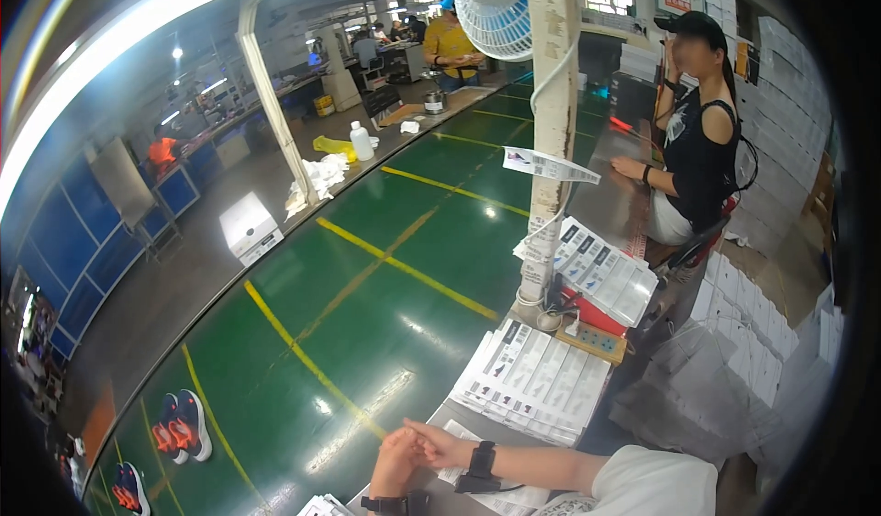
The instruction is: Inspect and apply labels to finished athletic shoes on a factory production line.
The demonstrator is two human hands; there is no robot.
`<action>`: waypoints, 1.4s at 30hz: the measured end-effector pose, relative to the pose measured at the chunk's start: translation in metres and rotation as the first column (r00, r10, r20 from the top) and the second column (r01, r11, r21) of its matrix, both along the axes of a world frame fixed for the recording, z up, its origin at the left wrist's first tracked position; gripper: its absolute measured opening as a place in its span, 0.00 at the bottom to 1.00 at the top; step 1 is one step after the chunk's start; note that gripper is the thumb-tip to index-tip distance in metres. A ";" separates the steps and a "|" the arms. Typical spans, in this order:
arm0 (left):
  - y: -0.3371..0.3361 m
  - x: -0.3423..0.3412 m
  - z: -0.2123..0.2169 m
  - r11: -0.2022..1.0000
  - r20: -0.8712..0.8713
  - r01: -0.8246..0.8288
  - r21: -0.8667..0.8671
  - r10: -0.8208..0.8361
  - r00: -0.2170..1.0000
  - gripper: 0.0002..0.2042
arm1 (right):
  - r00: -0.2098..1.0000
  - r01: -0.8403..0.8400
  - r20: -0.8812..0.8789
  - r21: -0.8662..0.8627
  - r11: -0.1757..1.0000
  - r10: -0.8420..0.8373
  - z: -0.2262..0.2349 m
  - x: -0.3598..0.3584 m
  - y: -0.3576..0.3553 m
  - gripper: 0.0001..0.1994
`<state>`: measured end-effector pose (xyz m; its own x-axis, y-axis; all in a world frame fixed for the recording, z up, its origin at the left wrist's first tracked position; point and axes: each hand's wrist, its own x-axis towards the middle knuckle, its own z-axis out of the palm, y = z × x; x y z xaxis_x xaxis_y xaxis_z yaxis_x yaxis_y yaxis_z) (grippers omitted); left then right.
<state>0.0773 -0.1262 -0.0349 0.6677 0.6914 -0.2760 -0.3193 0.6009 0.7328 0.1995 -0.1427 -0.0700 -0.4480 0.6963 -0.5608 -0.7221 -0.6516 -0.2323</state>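
Observation:
My left hand point(395, 454) and my right hand point(439, 444) are clasped together over the near edge of the green conveyor belt point(431, 309). Their fingers are folded closed against each other, and no object shows in them. Both wrists wear black bands. Under my right wrist lie white printed sheets point(456, 429). Just beyond them is a spread stack of white shoe-box labels or cards point(528, 378). At the left end of the belt stand a pair of navy and orange sneakers point(182, 427) and another such shoe point(130, 488).
A white post point(551, 84) with a fan point(496, 25) rises beside the belt, with a power strip point(592, 340) near its base. A person in black point(702, 140) sits at the right. A white box point(250, 227) and a bottle point(361, 141) line the far edge.

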 end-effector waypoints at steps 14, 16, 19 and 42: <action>-0.001 -0.003 -0.003 0.998 -0.044 0.019 0.056 -0.017 0.999 0.13 | 0.992 -0.093 -0.073 0.148 0.985 0.105 0.012 0.003 -0.002 0.22; -0.002 -0.002 -0.001 1.000 -0.041 -0.002 0.027 0.004 0.999 0.13 | 0.991 -0.105 -0.063 0.177 0.979 0.118 0.007 0.007 0.000 0.22; -0.004 -0.002 0.002 1.000 -0.029 -0.011 0.004 0.012 1.000 0.14 | 0.985 -0.124 -0.092 0.222 0.967 0.147 0.003 0.008 0.002 0.22; -0.003 -0.006 -0.009 0.999 0.010 0.040 -0.007 -0.040 0.999 0.12 | 0.970 -0.105 -0.177 0.306 0.946 0.165 -0.010 0.008 0.003 0.24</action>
